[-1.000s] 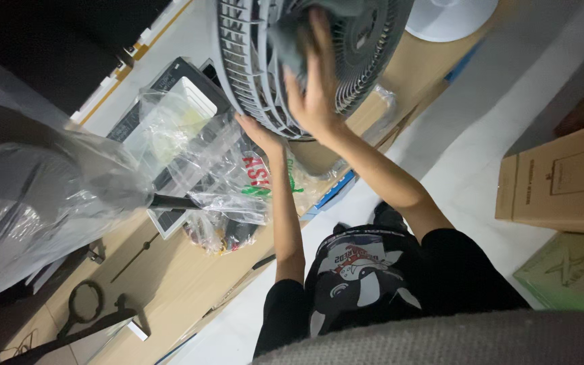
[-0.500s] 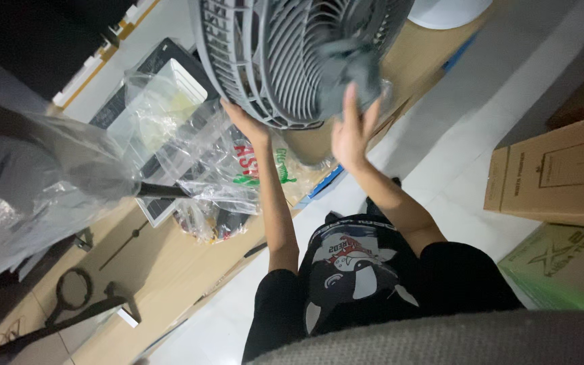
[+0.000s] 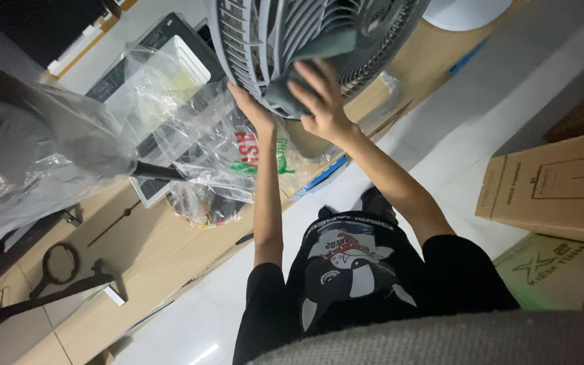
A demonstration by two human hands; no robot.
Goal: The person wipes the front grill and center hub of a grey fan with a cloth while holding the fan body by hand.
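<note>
Our left hand (image 3: pixel 251 111) grips the lower rim of the grey fan grille (image 3: pixel 319 34), fingers curled on it. Our right hand (image 3: pixel 319 101) lies spread flat, pressing a grey cloth (image 3: pixel 305 67) against the grille. The fan stands over the counter (image 3: pixel 157 250), beside crumpled clear plastic bags (image 3: pixel 190 135).

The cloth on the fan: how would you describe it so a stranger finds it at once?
Find the round grey fan grille at the top. The right hand presses a grey-green cloth against it. It is the only soft, folded thing on the ribs; the bags nearby are clear plastic.
</note>
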